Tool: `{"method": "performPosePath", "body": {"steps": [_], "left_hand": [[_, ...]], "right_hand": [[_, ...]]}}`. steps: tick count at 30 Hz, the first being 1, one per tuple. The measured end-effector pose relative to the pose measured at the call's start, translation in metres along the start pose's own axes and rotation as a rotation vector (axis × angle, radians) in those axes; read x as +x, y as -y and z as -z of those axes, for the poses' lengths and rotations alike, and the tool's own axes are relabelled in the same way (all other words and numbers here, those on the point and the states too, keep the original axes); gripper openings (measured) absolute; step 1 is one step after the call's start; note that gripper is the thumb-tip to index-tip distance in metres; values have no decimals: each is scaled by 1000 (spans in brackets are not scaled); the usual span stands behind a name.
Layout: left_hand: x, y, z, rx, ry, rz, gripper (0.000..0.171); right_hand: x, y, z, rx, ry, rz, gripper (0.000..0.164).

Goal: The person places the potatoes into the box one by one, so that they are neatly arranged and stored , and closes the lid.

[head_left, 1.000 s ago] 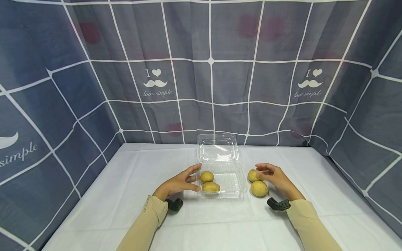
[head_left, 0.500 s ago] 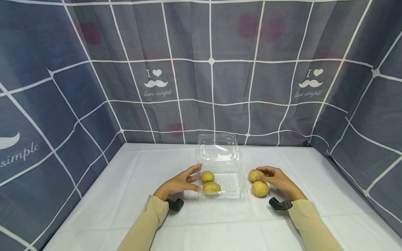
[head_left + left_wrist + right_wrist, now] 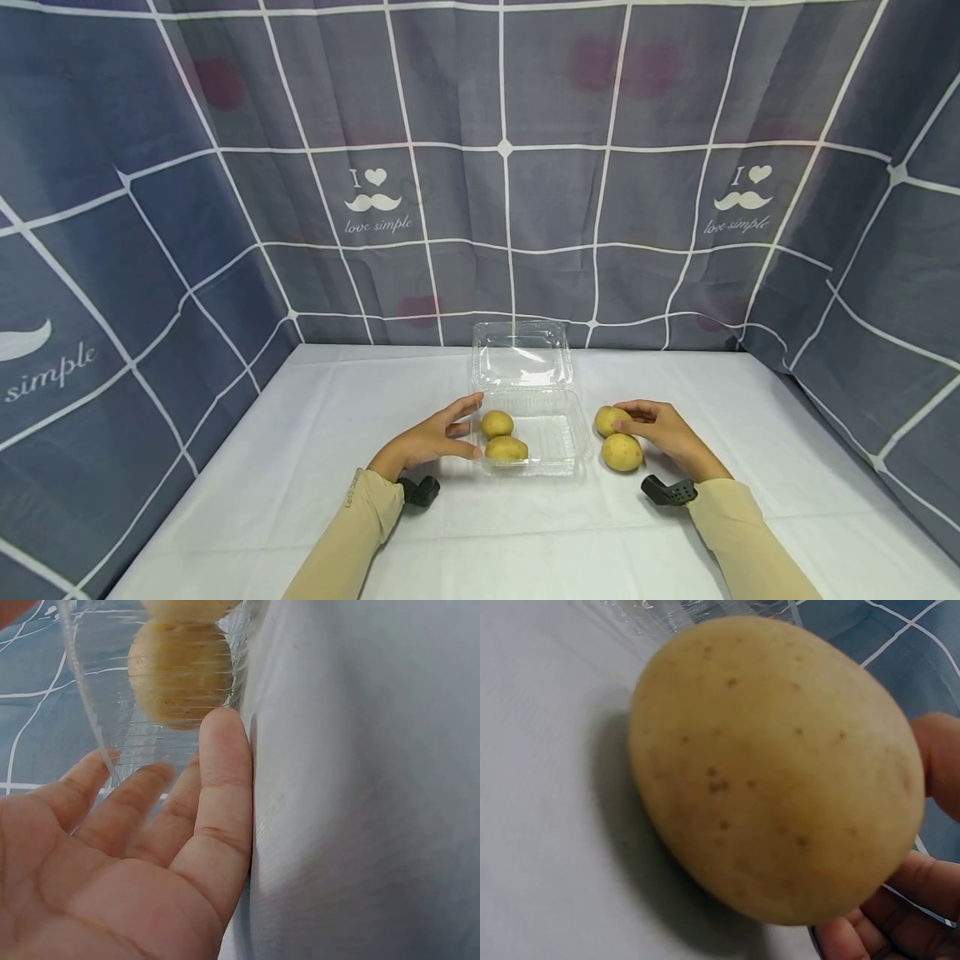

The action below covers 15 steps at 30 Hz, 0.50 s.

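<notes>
A clear plastic clamshell box (image 3: 551, 425) stands on the white cloth with its lid (image 3: 521, 354) raised at the back. Two potatoes lie inside along its left side, a rounder one (image 3: 496, 424) behind a longer one (image 3: 506, 448). My left hand (image 3: 431, 435) rests against the box's left wall, its fingers (image 3: 223, 750) loosely extended along the plastic. To the right of the box are two more potatoes. My right hand (image 3: 663, 429) holds the far potato (image 3: 609, 420) between thumb and fingers. The near potato (image 3: 622, 452) sits just in front of it and fills the right wrist view.
The table (image 3: 480, 542) is covered with a creased white cloth. Dark grey-blue curtains (image 3: 555, 200) with white grid lines surround it at the back and both sides. A black wrist device (image 3: 667, 491) is worn on each forearm.
My right hand's fingers have come down and closed around the far potato. My left hand and the box have stayed in place.
</notes>
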State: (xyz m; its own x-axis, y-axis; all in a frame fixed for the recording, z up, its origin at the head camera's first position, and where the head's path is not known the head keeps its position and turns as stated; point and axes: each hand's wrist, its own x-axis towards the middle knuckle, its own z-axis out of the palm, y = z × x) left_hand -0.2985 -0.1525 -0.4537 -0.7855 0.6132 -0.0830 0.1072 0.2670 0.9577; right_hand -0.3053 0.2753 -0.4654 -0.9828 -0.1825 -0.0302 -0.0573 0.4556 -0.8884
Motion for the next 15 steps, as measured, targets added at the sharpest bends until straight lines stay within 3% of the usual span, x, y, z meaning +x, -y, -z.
{"method": "performPosePath", "body": {"steps": [15], "left_hand": [[0,1,-1,-2,-3,-3,102]], "right_hand": [[0,-2,-5,13,-80,-11,55]]}}
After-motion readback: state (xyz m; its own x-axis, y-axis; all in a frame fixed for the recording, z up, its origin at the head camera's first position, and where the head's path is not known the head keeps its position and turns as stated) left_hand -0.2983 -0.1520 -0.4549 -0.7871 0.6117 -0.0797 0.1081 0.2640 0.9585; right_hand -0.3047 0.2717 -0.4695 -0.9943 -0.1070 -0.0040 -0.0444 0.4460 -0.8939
